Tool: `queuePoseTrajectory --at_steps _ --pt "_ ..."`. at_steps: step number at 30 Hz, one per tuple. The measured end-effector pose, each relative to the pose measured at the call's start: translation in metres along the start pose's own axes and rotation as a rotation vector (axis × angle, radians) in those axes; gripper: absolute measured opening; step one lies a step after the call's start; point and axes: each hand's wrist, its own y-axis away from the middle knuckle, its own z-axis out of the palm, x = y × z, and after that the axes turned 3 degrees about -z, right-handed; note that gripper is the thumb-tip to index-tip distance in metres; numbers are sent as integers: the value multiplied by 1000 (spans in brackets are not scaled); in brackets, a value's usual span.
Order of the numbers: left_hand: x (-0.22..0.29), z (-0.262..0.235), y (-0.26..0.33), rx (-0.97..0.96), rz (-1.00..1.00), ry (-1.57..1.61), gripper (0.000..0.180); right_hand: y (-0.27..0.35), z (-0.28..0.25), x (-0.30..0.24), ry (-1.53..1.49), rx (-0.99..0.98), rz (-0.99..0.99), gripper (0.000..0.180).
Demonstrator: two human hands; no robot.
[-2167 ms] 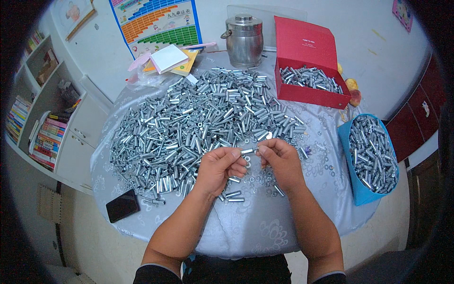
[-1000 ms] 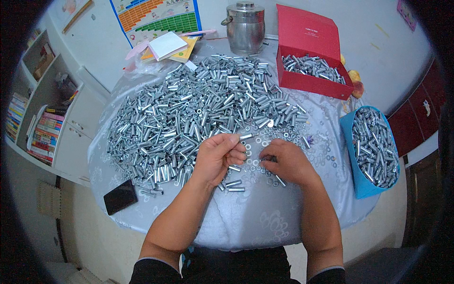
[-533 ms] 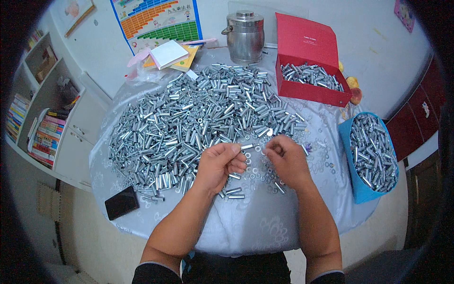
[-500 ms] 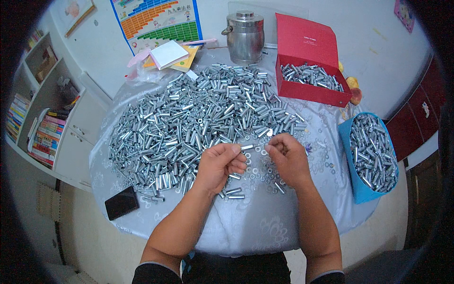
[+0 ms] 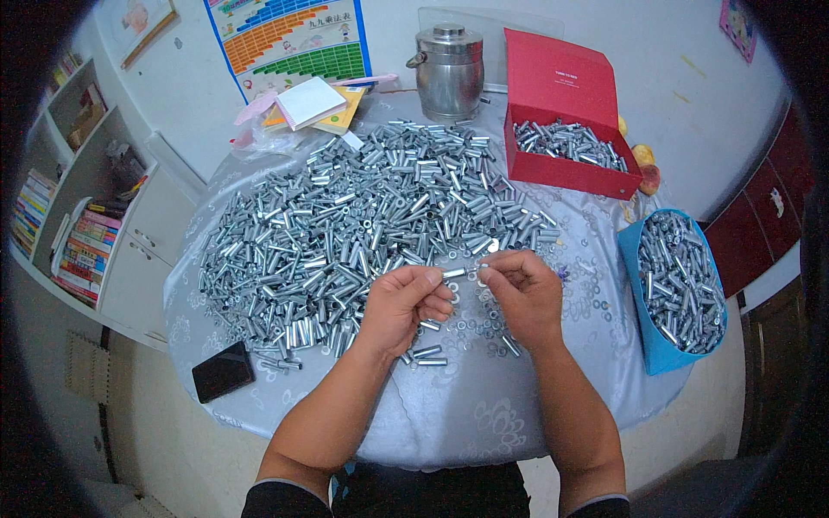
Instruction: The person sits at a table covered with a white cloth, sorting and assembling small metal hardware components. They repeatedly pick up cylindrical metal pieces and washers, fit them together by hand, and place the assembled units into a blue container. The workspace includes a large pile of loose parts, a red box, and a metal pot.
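"While the left fingers pinch a metal sleeve, what do the right fingers hold?"

"Cannot tell; their tips sit just beside its free end. A slack pinch could drop the sleeve among loose washers below them, or into the lookalike pile beyond."
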Motion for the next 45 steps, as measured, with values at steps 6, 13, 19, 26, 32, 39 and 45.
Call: queuePoseTrajectory --at_steps 6,13,19,26,32,39,45 --pt "-1 1 0 -3 0 -11 17 1 1 -5 8 -40 -40 8" --pt "0 -1 1 -35 4 11 18 1 1 -11 46 -80 -47 17" --pt "1 1 1 -38 -6 3 17 1 -2 -7 -29 -104 33 23" --pt "1 -1 2 -77 6 -35 17 0 -3 -12 -46 -148 155 11" --pt "0 1 2 -58 -2 -77 17 1 -1 -9 -40 -61 266 22" --pt "1 2 3 -47 -11 -96 18 -1 -6 -6 196 -228 195 25" --pt "1 3 2 -46 4 -74 19 2 5 -10 31 -180 134 25"
